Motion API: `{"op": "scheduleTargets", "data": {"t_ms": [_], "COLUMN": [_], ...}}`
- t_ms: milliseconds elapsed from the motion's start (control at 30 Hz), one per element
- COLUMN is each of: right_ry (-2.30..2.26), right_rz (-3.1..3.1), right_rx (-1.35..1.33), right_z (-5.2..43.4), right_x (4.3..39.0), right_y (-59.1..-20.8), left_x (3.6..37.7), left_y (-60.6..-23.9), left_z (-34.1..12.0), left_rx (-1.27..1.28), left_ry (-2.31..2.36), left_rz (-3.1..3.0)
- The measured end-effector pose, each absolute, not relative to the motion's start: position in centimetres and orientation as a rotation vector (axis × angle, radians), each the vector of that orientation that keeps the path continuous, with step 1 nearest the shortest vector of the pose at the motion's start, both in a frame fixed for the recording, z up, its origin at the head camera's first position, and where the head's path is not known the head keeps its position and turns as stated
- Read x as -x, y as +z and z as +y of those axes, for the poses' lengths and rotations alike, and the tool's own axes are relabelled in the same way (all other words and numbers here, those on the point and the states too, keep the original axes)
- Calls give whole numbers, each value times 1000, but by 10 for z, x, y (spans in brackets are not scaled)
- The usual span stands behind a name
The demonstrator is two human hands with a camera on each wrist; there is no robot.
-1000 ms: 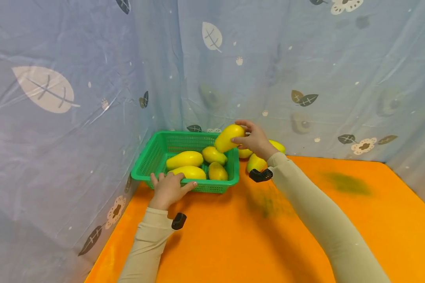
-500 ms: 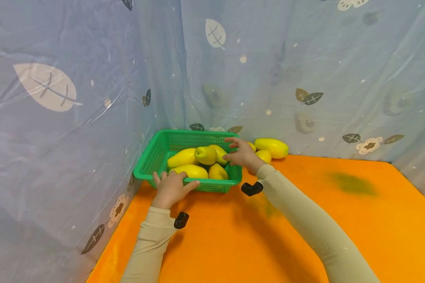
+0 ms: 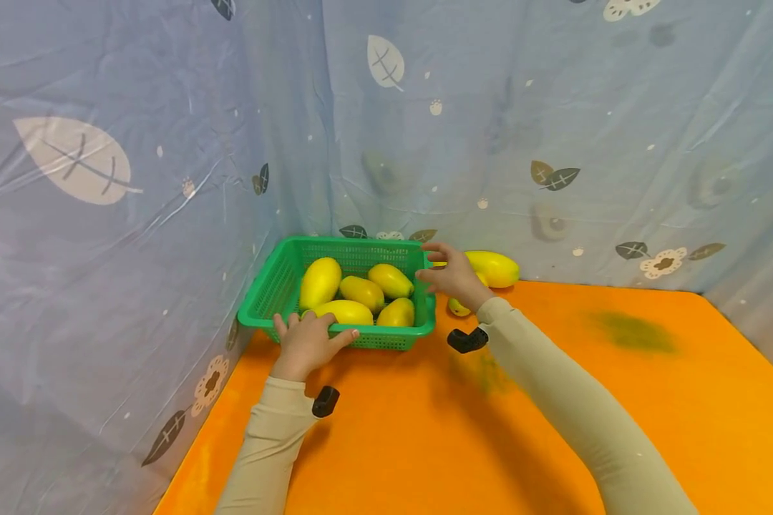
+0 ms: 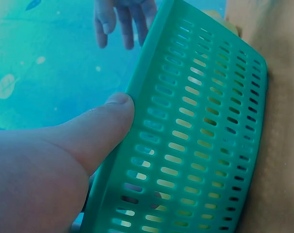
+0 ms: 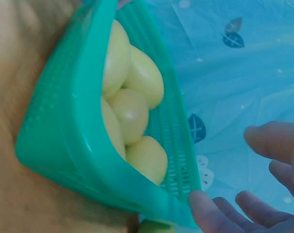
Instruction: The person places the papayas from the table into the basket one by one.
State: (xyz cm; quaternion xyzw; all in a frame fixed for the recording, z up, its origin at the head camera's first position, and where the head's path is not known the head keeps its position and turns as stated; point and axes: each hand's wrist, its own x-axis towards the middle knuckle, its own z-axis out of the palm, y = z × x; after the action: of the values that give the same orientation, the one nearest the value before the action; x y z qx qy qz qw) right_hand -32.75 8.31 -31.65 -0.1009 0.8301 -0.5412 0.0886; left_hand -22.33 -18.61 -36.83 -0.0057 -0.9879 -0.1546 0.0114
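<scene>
While the left hand (image 3: 305, 343) is gripping the stiff, light basket (image 3: 272, 286) by its near rim, the right hand (image 3: 454, 275) is hovering relaxed, holding nothing, beside smooth, likely slippery mangoes (image 3: 361, 292).

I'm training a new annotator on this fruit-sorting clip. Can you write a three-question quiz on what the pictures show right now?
1. How many mangoes lie in the green basket?
2. True or false: the right hand holds a mango.
3. What does the left hand grip? A) a mango B) the basket's near rim C) the curtain

Key: 1. five; 2. false, it is empty by the basket's right rim; 3. B
</scene>
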Motion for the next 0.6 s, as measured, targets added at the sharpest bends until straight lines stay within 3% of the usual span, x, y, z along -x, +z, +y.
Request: {"op": "scheduleTargets", "data": {"t_ms": [300, 600], "right_ry": [-1862, -1806], "right_rz": [2577, 2673], "right_rx": [105, -165], "right_z": [125, 160], "right_x": [338, 351], "right_y": [-316, -343], "left_x": [224, 223], "left_y": [-369, -367], "left_z": [-185, -186], "left_rx": [19, 18], "left_ry": [-492, -515], "left_rz": [-3077, -3097]}}
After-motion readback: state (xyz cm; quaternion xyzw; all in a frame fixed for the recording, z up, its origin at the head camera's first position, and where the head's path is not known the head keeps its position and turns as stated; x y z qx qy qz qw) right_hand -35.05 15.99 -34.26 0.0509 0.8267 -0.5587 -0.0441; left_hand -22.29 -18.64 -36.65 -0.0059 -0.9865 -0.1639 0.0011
